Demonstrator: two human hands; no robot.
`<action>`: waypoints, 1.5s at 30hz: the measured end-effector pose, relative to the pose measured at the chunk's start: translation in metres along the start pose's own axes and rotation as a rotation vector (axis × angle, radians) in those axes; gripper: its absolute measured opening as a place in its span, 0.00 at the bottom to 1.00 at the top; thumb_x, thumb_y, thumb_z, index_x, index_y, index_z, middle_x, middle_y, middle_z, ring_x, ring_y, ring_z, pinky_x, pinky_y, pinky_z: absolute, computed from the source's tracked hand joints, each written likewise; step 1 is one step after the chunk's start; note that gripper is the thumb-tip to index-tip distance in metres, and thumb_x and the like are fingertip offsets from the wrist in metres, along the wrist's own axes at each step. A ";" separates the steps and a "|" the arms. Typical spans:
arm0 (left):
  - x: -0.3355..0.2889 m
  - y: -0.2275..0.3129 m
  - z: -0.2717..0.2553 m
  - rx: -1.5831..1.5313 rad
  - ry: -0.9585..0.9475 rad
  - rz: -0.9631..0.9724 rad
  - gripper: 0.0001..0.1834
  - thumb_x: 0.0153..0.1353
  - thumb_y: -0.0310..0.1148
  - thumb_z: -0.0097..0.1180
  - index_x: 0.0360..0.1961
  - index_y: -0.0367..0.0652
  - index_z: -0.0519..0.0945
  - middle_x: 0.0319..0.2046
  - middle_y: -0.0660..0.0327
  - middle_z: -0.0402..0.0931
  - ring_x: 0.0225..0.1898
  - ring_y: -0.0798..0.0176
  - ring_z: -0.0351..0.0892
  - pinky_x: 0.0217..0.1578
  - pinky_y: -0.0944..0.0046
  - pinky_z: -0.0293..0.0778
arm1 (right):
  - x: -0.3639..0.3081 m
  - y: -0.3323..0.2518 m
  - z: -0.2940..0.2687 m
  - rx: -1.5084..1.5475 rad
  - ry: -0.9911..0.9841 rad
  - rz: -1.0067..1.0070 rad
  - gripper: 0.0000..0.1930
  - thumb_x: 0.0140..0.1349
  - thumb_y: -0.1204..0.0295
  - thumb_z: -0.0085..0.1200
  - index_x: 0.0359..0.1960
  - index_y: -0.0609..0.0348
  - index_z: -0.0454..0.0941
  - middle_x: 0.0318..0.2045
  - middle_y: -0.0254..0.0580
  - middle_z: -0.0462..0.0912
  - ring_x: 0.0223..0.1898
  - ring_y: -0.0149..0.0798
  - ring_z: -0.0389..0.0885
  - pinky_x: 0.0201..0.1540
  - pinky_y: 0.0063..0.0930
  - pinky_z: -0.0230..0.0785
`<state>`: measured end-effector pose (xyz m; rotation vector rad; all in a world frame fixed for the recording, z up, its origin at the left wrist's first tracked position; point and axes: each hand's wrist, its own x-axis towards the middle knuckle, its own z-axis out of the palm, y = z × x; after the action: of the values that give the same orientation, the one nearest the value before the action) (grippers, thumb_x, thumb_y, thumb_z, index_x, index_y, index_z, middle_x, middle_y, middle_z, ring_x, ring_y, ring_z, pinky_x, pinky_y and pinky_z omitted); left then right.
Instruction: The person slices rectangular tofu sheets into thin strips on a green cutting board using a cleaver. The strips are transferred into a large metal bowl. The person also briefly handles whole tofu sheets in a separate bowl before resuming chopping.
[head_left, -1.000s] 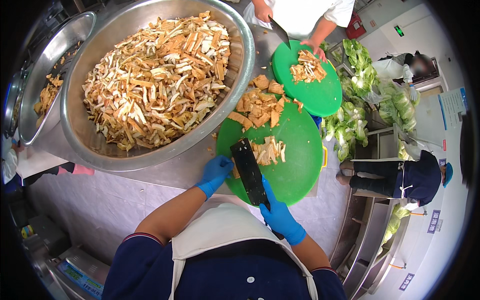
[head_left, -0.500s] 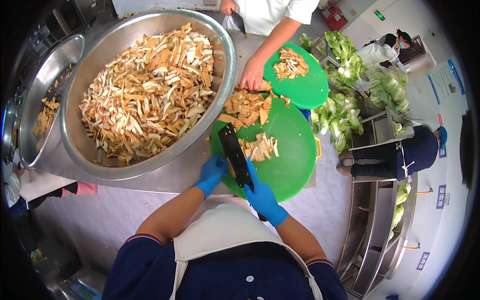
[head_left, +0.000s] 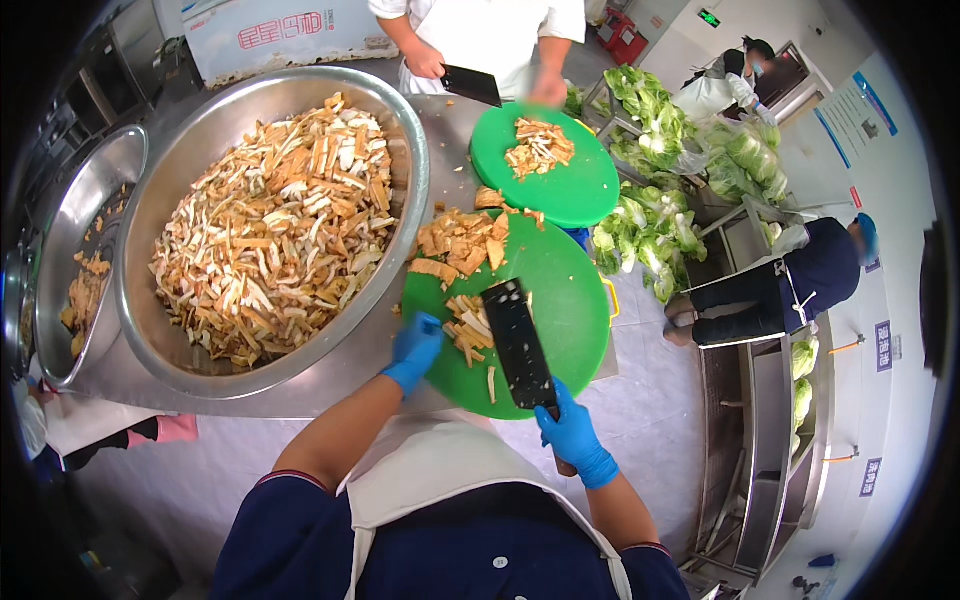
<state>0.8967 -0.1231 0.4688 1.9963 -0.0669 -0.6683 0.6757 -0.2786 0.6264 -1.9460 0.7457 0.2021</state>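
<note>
In my right hand [head_left: 566, 432], gloved in blue, is the handle of a black cleaver [head_left: 515, 335]. Its broad blade, flecked with pale bits, slants above a green round cutting board [head_left: 570, 320]. Cut tan strips [head_left: 466, 325], looking like fried tofu, lie left of the blade. A single strip [head_left: 491, 384] sits apart, closer to me. My left hand [head_left: 415, 352], also in a blue glove, is by the board's left edge beside the strips, fingers loosely bent with nothing seen in them. Larger tan slabs [head_left: 460, 240] are heaped at the board's far left edge.
A large steel bowl [head_left: 413, 185] full of tan strips stands left; another steel basin [head_left: 62, 240] is beyond it. Across the table a person in white [head_left: 480, 45] holds a cleaver [head_left: 471, 84] by a second green board [head_left: 590, 190]. Leafy cabbages [head_left: 650, 230] fill a rack at right.
My cleaver has shifted right and away from my left hand. The person opposite has drawn a hand back from the tan slabs. My view has moved slightly.
</note>
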 end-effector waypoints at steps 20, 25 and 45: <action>-0.021 0.009 -0.016 0.060 -0.149 -0.110 0.16 0.54 0.40 0.57 0.31 0.36 0.81 0.25 0.54 0.80 0.22 0.61 0.79 0.25 0.63 0.74 | 0.037 0.019 0.020 -0.024 -0.107 -0.003 0.31 0.56 0.75 0.48 0.64 0.51 0.56 0.34 0.53 0.76 0.27 0.44 0.75 0.35 0.37 0.70; -0.054 0.015 0.000 -0.016 -0.287 -0.176 0.17 0.59 0.41 0.54 0.32 0.34 0.80 0.23 0.57 0.79 0.21 0.65 0.77 0.23 0.66 0.73 | 0.032 -0.001 0.024 -0.224 -0.022 -0.251 0.36 0.57 0.77 0.45 0.67 0.47 0.46 0.39 0.56 0.76 0.28 0.48 0.78 0.32 0.35 0.72; -0.032 0.013 -0.003 0.191 -0.271 -0.103 0.17 0.55 0.44 0.56 0.34 0.40 0.82 0.24 0.60 0.80 0.26 0.64 0.79 0.28 0.63 0.72 | 0.043 -0.023 0.060 -0.367 -0.019 -0.360 0.35 0.56 0.80 0.43 0.67 0.48 0.48 0.50 0.67 0.69 0.50 0.62 0.71 0.52 0.43 0.63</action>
<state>0.8745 -0.1170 0.4942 2.0889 -0.1975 -1.0295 0.7338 -0.2377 0.5953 -2.3848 0.3493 0.1432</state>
